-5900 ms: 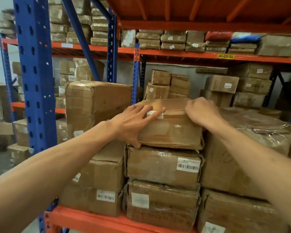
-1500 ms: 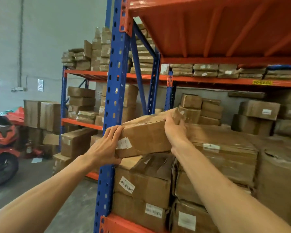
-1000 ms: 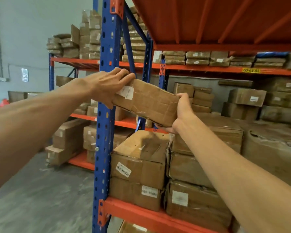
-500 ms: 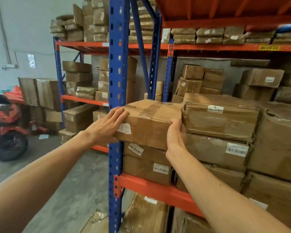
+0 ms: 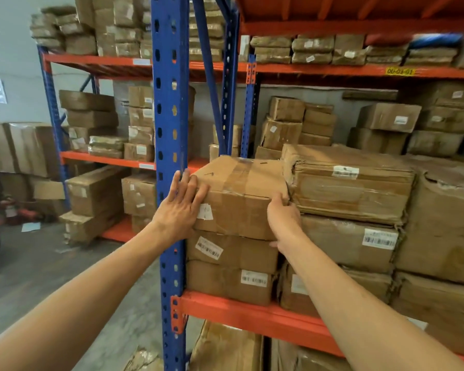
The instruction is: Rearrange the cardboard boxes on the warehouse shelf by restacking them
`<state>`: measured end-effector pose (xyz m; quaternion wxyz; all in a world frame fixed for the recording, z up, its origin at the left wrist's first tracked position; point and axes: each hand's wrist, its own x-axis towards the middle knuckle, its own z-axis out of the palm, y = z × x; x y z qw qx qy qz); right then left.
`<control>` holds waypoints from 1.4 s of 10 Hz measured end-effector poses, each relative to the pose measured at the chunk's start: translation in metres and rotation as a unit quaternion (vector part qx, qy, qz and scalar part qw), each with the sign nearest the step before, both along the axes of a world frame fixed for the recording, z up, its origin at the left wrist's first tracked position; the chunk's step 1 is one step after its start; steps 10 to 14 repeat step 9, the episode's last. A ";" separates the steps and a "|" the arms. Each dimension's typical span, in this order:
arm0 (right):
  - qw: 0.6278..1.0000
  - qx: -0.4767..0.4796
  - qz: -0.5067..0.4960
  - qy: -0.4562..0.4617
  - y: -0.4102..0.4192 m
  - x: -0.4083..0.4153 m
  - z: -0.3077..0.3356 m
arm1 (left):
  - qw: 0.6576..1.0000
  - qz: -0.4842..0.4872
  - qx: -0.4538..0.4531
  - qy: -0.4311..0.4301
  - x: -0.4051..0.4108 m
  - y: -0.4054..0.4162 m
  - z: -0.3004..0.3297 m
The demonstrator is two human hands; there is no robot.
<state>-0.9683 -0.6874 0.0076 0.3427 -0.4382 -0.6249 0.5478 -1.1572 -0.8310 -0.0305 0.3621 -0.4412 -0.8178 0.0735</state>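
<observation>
A taped brown cardboard box (image 5: pixel 241 194) with a small white label rests on top of the left stack, over two labelled boxes (image 5: pixel 231 266). My left hand (image 5: pixel 181 207) lies flat against its left front corner, fingers spread. My right hand (image 5: pixel 283 218) grips its lower right edge, fingers wedged against the neighbouring wrapped box (image 5: pixel 351 183). Both hands hold the box from the sides.
A blue upright post (image 5: pixel 169 167) stands just left of the stack, close to my left hand. An orange shelf beam (image 5: pixel 247 314) runs below. More box stacks fill the shelf to the right and behind. Concrete floor and another loaded rack lie to the left.
The box came off the middle stack, was lifted and tilted in the air, then lowered onto the left stack. In the last half second it settled flat there.
</observation>
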 end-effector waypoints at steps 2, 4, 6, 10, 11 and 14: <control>0.770 0.606 -0.017 -0.200 -0.008 0.003 -0.016 | 0.991 -0.131 -0.012 0.003 -0.022 0.000 0.008; 0.694 0.672 0.023 -0.258 0.029 -0.035 -0.044 | 0.996 -0.040 -0.063 0.042 -0.022 0.019 0.022; 0.702 0.646 0.016 -0.301 0.036 -0.044 -0.040 | 0.994 -0.028 -0.101 0.042 -0.026 0.037 0.034; 0.802 0.506 0.077 -0.309 0.003 -0.033 -0.023 | 0.991 -0.125 0.023 0.030 -0.028 0.024 0.012; 0.802 0.506 0.077 -0.309 0.003 -0.033 -0.023 | 0.991 -0.125 0.023 0.030 -0.028 0.024 0.012; 0.802 0.506 0.077 -0.309 0.003 -0.033 -0.023 | 0.991 -0.125 0.023 0.030 -0.028 0.024 0.012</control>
